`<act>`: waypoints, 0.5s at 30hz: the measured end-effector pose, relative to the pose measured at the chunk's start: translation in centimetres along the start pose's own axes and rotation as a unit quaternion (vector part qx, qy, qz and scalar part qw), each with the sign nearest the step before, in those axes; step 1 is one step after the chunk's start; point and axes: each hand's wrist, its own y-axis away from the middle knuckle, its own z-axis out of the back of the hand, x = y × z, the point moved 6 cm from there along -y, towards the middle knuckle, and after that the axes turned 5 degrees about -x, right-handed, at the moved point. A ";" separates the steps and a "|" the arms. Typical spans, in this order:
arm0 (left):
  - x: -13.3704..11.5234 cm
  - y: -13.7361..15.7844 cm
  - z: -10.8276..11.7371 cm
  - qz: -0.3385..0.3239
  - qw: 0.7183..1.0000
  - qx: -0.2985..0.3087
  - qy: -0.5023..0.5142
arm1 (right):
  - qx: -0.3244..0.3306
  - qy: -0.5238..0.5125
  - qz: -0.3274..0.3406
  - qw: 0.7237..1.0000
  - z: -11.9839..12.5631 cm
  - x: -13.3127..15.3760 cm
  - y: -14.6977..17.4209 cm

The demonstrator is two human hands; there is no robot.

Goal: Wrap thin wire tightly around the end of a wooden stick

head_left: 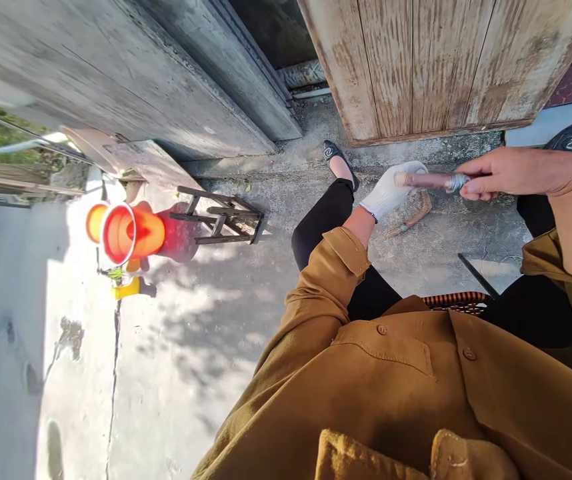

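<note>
A short brown wooden stick (429,181) lies level between my hands, with grey wire wound round its right end. My left hand (395,190), in a white glove, is closed at the stick's left end, its fingers partly behind the wood. At the other end, the bare fingers of my right hand (496,175) pinch the stick by the wire winding (457,183). Below them on the concrete lies a bent brown wooden piece (413,219), also bound near one end; the glove hides part of it.
A weathered plank panel (426,67) stands just ahead. To the left are a small dark wooden stool frame (223,220), orange-red buckets (133,233) and a yellow object (127,288). A woven seat edge (456,299) shows between my legs.
</note>
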 end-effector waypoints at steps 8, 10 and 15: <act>-1.7 1.9 -4.5 -0.034 0.987 0.150 0.040 | -0.363 -0.089 -0.131 0.918 5.1 -2.2 0.4; -2.0 2.4 -4.5 -0.044 0.985 0.169 0.018 | -0.318 0.087 -0.180 0.927 4.9 -2.9 -0.8; -2.3 2.7 -3.8 -0.064 0.981 0.176 -0.045 | -0.090 0.323 -0.220 0.916 1.6 -4.0 -2.9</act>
